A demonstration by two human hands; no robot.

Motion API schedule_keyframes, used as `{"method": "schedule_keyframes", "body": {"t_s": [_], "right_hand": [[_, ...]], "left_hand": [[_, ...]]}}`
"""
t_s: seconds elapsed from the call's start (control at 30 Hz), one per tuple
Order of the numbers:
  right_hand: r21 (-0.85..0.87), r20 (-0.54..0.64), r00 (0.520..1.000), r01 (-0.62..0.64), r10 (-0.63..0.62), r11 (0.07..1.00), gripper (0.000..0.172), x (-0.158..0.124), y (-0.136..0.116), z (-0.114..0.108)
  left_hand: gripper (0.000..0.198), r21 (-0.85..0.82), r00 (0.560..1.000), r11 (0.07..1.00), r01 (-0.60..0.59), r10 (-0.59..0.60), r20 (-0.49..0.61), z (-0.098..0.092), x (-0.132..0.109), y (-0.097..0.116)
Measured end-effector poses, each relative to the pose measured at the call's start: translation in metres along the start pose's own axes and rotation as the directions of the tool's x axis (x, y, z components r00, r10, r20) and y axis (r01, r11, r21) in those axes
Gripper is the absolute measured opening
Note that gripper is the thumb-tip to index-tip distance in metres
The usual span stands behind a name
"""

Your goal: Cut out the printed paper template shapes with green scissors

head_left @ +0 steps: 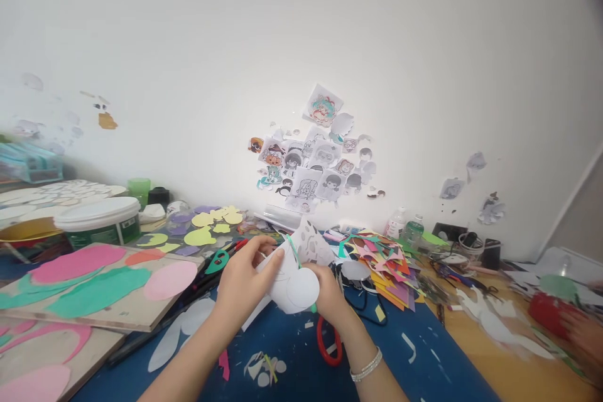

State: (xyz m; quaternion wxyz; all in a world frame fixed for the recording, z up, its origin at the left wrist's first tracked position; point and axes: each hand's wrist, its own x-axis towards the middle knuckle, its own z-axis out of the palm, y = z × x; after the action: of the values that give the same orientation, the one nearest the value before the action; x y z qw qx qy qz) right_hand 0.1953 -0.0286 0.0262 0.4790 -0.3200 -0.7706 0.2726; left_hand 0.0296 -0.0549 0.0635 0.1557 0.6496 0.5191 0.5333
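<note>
Above the blue mat, my left hand pinches a white paper with drawn outlines, thumb on top. My right hand is closed at the paper's right side, beside a round white part and a thin green strip. A spotted paper piece rises behind the white paper. Under my right hand, red-handled scissors show one loop; whether its fingers touch them is hidden. White scraps lie on the mat below.
Boards with pink and green shapes and a white-lidded tub are left. Colored paper scraps pile behind right. Another person's hand is at the far right near a red object.
</note>
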Motion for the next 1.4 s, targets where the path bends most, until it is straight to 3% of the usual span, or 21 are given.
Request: {"method": "schedule_keyframes", "body": {"t_s": [0.1, 0.23, 0.73, 1.0, 1.1, 1.23, 1.4], "right_hand": [[-0.051, 0.018, 1.000, 0.001, 0.000, 0.999, 0.016, -0.001, -0.001, 0.004], [-0.059, 0.010, 1.000, -0.029, 0.030, 0.998, 0.015, -0.001, 0.000, 0.008], [0.066, 0.024, 0.998, -0.065, 0.063, 0.996, 0.017, 0.004, 0.013, 0.007], [0.109, 0.038, 0.998, -0.051, 0.047, 0.993, 0.016, 0.002, 0.015, 0.004], [0.115, 0.038, 0.997, -0.067, 0.063, 0.991, 0.018, 0.003, 0.018, 0.005], [0.107, 0.020, 0.995, -0.102, 0.101, 0.989, 0.021, 0.006, 0.022, 0.008], [0.170, -0.004, 0.992, -0.124, 0.127, 0.978, 0.021, 0.006, 0.024, 0.011]], "left_hand": [[0.035, 0.176, 0.999, 0.984, -0.032, 0.031, 0.007, 0.003, -0.002, 0.001], [0.038, 0.205, 0.998, 0.979, 0.013, -0.025, 0.058, 0.008, -0.004, 0.003], [0.021, -0.193, 0.993, 0.980, 0.043, -0.020, 0.118, 0.017, 0.002, -0.014], [0.021, -0.228, 0.989, 0.973, 0.036, -0.002, 0.147, 0.019, 0.004, -0.016], [0.023, -0.307, 0.980, 0.947, 0.096, -0.036, 0.197, 0.019, 0.004, -0.016], [0.030, -0.430, 0.944, 0.863, 0.266, -0.141, 0.300, 0.022, 0.002, -0.014], [0.034, -0.477, 0.934, 0.812, 0.337, -0.223, 0.280, 0.027, -0.001, -0.011]]}}
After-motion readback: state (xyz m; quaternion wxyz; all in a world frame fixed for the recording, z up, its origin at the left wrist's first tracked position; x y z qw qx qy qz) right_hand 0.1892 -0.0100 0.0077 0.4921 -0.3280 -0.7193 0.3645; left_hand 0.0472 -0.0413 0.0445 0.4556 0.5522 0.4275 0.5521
